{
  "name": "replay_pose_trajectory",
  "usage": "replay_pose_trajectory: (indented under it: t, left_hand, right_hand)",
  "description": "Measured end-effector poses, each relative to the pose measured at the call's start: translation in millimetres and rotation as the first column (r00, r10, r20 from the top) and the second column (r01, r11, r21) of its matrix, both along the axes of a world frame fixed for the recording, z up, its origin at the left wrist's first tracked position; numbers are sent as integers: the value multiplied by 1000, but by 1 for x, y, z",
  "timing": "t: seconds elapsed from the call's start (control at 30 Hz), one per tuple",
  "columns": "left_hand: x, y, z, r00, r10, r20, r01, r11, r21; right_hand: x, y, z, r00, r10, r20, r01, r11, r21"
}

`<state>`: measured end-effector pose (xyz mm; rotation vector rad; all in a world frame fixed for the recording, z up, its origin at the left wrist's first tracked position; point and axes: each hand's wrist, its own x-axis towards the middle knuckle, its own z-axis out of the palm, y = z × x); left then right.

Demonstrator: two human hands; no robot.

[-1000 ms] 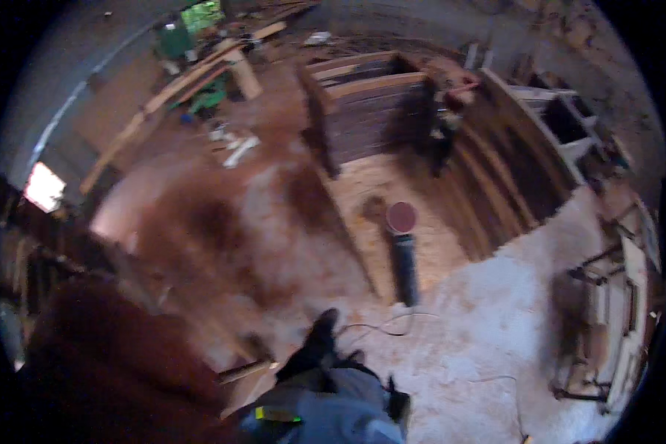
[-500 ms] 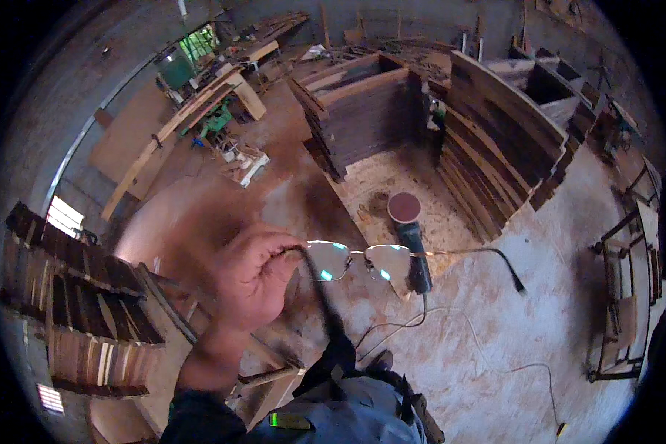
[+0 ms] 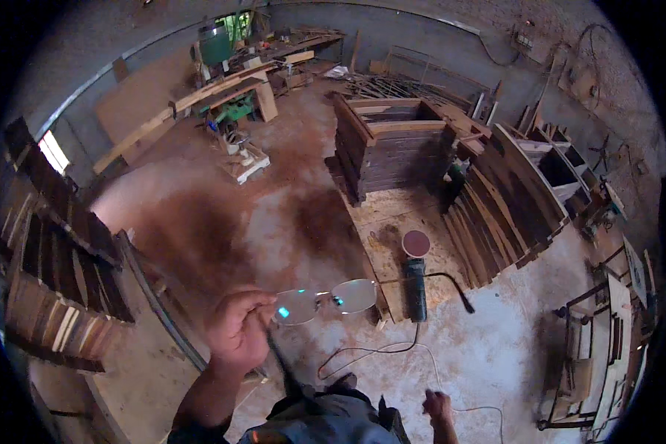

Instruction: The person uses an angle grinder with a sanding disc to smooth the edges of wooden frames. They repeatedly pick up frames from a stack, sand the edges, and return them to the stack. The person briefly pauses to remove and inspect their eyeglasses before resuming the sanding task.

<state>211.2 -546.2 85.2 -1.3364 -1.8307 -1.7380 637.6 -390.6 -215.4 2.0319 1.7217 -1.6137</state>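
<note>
My left hand (image 3: 238, 331) is closed on a pair of thin-rimmed eyeglasses (image 3: 325, 299), pinching them at the left hinge end. The clear lenses catch green-blue glints. One dark-tipped temple stretches out to the right; the other hangs down below my hand. Low at the right, my right hand (image 3: 438, 405) is beside my body, its fingers curled, with nothing seen in it. Beyond the glasses a sander (image 3: 416, 285) with a round reddish disc rests on a wooden board, its cord trailing on the floor.
Stacked dark wooden planks (image 3: 399, 163) stand ahead, with a leaning row of boards (image 3: 488, 222) to their right. More planks (image 3: 66, 244) are piled at the left. A metal-framed rack (image 3: 596, 355) stands at the right. Green machinery (image 3: 233, 111) is at the far left. A pale cord (image 3: 436, 370) crosses the floor.
My left hand and the eyeglasses sit lower in view, and the glasses are tilted more. My right hand has come into view at the lower edge. The view takes in more of the far room.
</note>
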Motion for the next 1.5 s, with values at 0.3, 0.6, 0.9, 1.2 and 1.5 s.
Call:
replay_pose_trajectory:
  t: [0.3, 0.6, 0.9, 1.2, 1.5]
  left_hand:
    - [-23, -95, -34, 980, 110, 167, -116, 993, 21]
    - [-12, -122, -65, 972, 88, 216, -36, 972, -232]
    - [4, -99, -98, 888, -48, 457, -11, 992, 127]
    - [31, -68, -98, -147, -664, 733, 80, 731, 678]
    - [50, -67, -108, -65, -410, 910, 326, 853, 408]
  right_hand:
    - [-245, -41, 169, 508, 279, -815, -309, 942, 130]
    - [-350, -138, 253, 117, -354, -928, -472, 802, -366]
    - [-367, -129, 232, 131, -213, -968, -395, 885, -248]
    - [-349, -121, 228, 290, 80, -954, -350, 936, -28]
    - [-312, -99, 219, 321, 190, -928, -465, 885, 21]
